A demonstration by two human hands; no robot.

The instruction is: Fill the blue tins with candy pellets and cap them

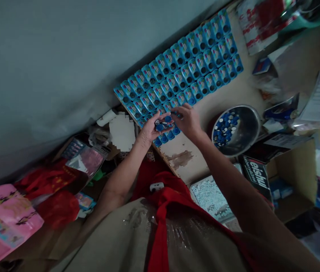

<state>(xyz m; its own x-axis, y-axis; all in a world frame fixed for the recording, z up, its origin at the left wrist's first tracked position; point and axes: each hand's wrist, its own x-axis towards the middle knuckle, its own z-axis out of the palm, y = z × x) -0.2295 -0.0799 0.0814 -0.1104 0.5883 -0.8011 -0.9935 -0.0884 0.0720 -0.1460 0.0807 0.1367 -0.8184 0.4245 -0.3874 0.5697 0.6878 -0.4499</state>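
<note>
Rows of blue packs [185,71], each with a round hollow near one end, lie along the wall side of the table. Over their near end my left hand [152,128] is palm up, fingers bent around several small blue and white discs [160,126]. My right hand [187,120] is just right of it, fingertips pinched beside the discs; what they hold, if anything, is too small to make out. Blue discs sit in the hollows of several packs near my hands. A metal bowl [247,130] to the right holds more blue and white discs.
Below the bowl is a tray [195,190] of small pale pieces. An open cardboard box [301,181] and a black box [254,175] stand at the right. Plastic bags and papers lie at the upper right. Red cloth [59,207] and a pink bag [9,223] are at the lower left.
</note>
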